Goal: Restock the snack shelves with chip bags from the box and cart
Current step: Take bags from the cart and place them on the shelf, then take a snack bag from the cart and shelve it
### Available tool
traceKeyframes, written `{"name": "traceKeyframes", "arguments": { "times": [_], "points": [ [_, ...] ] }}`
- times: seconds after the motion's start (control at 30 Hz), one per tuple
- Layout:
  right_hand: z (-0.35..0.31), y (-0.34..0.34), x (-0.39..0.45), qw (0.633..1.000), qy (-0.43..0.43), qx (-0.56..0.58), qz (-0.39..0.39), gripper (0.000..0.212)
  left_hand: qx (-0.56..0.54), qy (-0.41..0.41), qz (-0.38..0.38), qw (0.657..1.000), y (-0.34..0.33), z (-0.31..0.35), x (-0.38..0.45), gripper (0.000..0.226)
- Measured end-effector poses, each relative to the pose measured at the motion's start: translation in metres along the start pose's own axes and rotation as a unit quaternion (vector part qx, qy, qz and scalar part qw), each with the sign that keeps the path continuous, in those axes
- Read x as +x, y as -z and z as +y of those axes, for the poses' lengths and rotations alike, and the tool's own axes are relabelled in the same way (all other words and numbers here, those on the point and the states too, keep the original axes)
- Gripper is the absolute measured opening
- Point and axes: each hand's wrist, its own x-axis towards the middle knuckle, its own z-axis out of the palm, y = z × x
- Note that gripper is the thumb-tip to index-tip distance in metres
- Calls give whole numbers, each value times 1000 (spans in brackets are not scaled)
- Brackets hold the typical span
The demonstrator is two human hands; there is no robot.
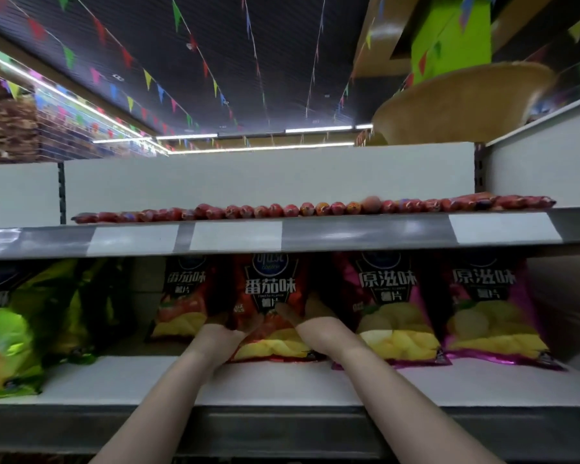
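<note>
A white shelf (121,383) with a grey front rail is seen across the lower half of the view, and a second shelf (349,234) with blank white label strips is set above it. Along the upper shelf a long row of red packets (282,209) is laid flat from end to end. On the lower shelf, green chip bags (17,329) are stood at the far left, a red tomato bag (181,306) is leaned further back near the middle, and two pink chip bags (390,309) are stood side by side at the right.

Between these, a red chip bag (272,296) is held upright on the lower shelf, its base resting on the white surface and its top tucked under the upper shelf's rail. It is gripped from both sides: the left hand (225,329) is curled round its lower left edge, and the right hand (302,318) is closed on its lower right edge, with fingertips pressed into the front of the pack. Both bare forearms are stretched in from the bottom of the view. The pink bag nearest the right hand is just beside the held bag
</note>
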Motion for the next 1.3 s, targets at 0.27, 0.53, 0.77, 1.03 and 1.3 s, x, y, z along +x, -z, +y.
{"name": "traceKeyframes", "arguments": {
  "times": [0.27, 0.53, 0.77, 1.03, 1.3],
  "points": [
    [-8, -2, -9, 989, 3, -116, 88, 84, 70, -24, 49, 996, 3, 9, -23, 44],
    [-52, -40, -69, 946, 280, 0, 165, 25, -82, -160, 127, 976, 56, 3, -94, 17],
    [-106, -139, -112, 905, 342, 245, -69, 21, -119, -130, 201, 963, 122, -45, -186, 16],
    [-160, -254, -227, 805, 361, 340, -326, 25, -63, 41, 347, 935, 196, -135, -323, 13],
    [-183, -306, -399, 650, 362, 368, -557, 27, -20, 185, 465, 866, 209, -178, -514, 18]
  ]
}}
